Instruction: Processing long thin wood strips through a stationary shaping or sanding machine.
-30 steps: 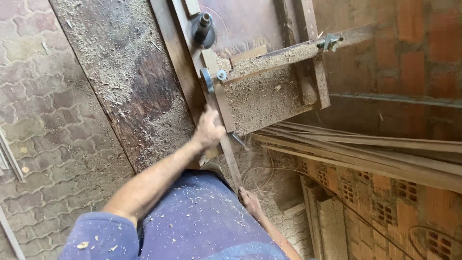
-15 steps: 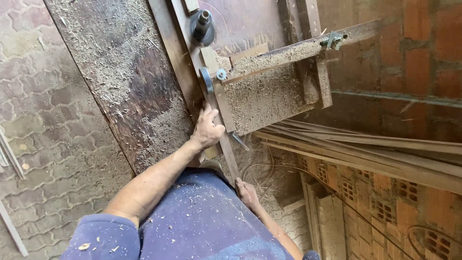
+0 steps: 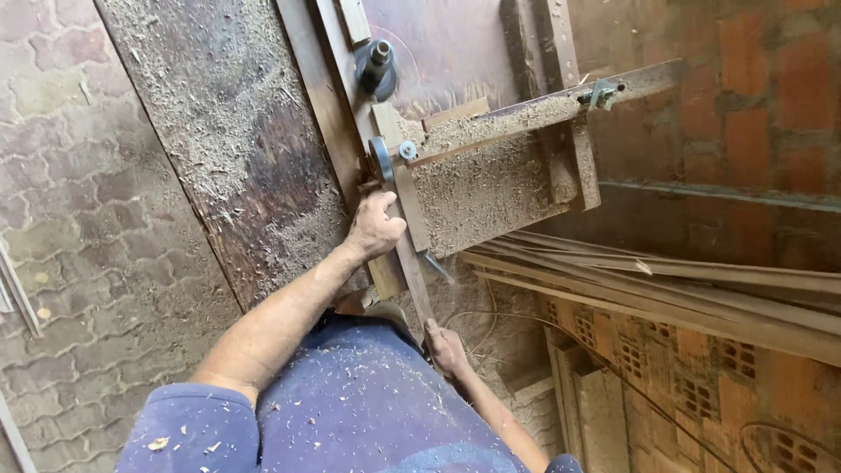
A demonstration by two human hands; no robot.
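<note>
Wood strip [image 3: 413, 267], long and narrow, lies along the edge of the sawdust-covered workbench [image 3: 236, 149], running from the small round cutter wheel [image 3: 380, 158] back toward the person's body. Left of the bench is a paved brick floor [image 3: 79, 263]. The left hand [image 3: 375, 228] rests on top of the strip just behind the wheel, fingers curled and pressing it down against the bench. Above it, a dark motor spindle [image 3: 377, 66] stands on the bench. Lower down, the right hand [image 3: 445, 346] is closed around the near end of the strip, beside the person's blue shirt [image 3: 368, 412], which is flecked with shavings. To the right, a wooden guide board [image 3: 499, 175] heaped with sawdust is held by a metal clamp [image 3: 603, 90]. Further right, a bundle of long thin slats [image 3: 683, 289] lies across, in front of a red brick wall [image 3: 753, 114].
</note>
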